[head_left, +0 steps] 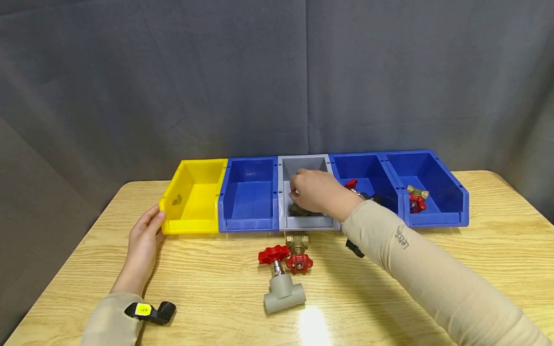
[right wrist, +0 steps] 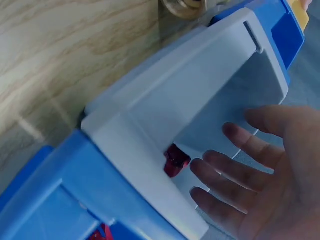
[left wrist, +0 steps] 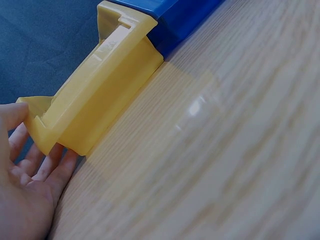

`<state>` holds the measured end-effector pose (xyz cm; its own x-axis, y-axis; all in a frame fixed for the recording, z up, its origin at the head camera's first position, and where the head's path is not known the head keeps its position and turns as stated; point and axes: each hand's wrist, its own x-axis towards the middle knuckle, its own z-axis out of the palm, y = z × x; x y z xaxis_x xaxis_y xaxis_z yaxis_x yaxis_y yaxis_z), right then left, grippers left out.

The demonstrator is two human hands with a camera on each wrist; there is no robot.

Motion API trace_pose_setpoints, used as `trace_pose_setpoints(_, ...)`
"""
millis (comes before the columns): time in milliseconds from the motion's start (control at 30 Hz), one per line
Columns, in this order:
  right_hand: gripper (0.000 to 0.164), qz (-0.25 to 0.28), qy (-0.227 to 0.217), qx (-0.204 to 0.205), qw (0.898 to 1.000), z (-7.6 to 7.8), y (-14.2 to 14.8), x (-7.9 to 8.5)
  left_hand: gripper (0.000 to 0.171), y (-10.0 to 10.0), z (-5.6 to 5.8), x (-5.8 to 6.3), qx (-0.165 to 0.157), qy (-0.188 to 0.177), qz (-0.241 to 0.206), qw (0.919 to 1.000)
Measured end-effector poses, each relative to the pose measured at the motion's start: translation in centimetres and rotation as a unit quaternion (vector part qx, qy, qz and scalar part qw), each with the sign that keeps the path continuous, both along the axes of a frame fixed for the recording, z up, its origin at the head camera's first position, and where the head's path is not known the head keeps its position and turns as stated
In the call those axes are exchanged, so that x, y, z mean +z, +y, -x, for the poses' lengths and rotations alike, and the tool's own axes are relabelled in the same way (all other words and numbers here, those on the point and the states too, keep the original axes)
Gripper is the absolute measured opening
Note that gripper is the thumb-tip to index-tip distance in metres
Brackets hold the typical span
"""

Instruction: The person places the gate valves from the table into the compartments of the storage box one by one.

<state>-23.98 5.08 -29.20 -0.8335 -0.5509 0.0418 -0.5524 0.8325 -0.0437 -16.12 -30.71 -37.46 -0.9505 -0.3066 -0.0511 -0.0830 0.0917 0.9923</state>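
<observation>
My left hand (head_left: 144, 238) touches the front left corner of the yellow bin (head_left: 190, 226); its thumb lies at the rim and its loosely extended fingers (left wrist: 60, 167) rest along the outer side. My right hand (head_left: 318, 191) is over and partly inside the grey bin (head_left: 309, 222). In the right wrist view its fingers are spread and slightly bent, with nothing between them. Below them a red handwheel (right wrist: 176, 161) shows inside that bin. The head view shows a dark brassy part (head_left: 298, 210) there, partly hidden by the hand.
A grey plastic tee valve (head_left: 283, 293) with a red handwheel and a brass valve (head_left: 297, 245) lie on the wooden table (head_left: 207, 283). Blue bins flank the grey one; the far right bin (head_left: 437, 220) holds a brass valve (head_left: 417, 198). The right sleeve partly hides its neighbour (head_left: 357, 166).
</observation>
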Motion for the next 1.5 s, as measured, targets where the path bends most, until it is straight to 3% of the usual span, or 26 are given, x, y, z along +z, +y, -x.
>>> trace_pose_setpoints(233, 0.017, 0.007, 0.019, 0.016, 1.0, -0.6, 0.2, -0.6, 0.062, 0.1, -0.1, 0.0, 0.0, 0.003, 0.002, 1.0)
trace_pose_setpoints(700, 0.008, 0.062, 0.155, 0.077, 0.983, -2.8, 1.6, -1.7, 0.062, 0.0, 0.1, -0.1, -0.002, 0.003, -0.009, 0.9999)
trace_pose_setpoints(1100, 0.031, 0.038, 0.202, 0.116, 0.972, -5.4, 3.5, -2.0, 0.063, 0.1, -0.1, 0.0, -0.002, 0.004, 0.008, 1.0)
trace_pose_setpoints(1500, 0.033, 0.064, 0.25, 0.11, 0.96, -7.7, 6.7, -1.4, 0.062, 0.0, 0.0, 0.0, -0.006, 0.004, -0.002, 1.0)
